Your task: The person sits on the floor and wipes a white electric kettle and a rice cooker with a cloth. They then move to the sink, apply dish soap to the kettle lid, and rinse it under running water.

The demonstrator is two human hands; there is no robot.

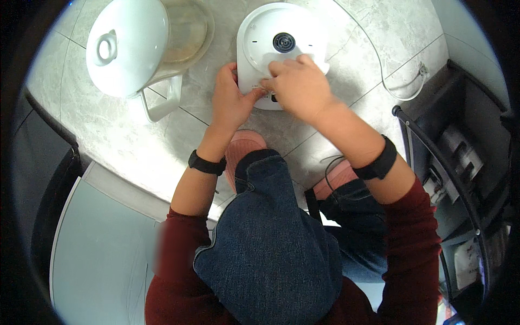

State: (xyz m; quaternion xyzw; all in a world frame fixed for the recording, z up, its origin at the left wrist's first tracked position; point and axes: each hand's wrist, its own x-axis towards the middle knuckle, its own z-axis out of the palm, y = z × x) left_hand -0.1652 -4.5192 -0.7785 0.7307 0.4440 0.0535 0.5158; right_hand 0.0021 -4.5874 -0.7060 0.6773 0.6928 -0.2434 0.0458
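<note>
A white kettle power base point(260, 48) with a round black connector point(284, 42) lies on the tiled floor before me. My left hand point(231, 97) grips its left side, the thumb resting on the front near some small printed marks. Over the front right part of the base is my right hand point(302, 87), its fingers bent down against the surface. Whether those fingers pinch anything is hidden by the hand. A dark control point(274, 98) at the front of the base shows partly between both hands. To the left stands a clear kettle jug point(189, 32) with a white lid point(130, 48) and white handle point(162, 106).
A white power cord point(375, 53) curves over the tiles point(300, 142) to a plug point(423, 70) at the right. Beside it is a black-framed rack point(443, 158) holding several things. A pale cabinet panel point(97, 239) stands at left. My pink slippers point(245, 156) are just below the base.
</note>
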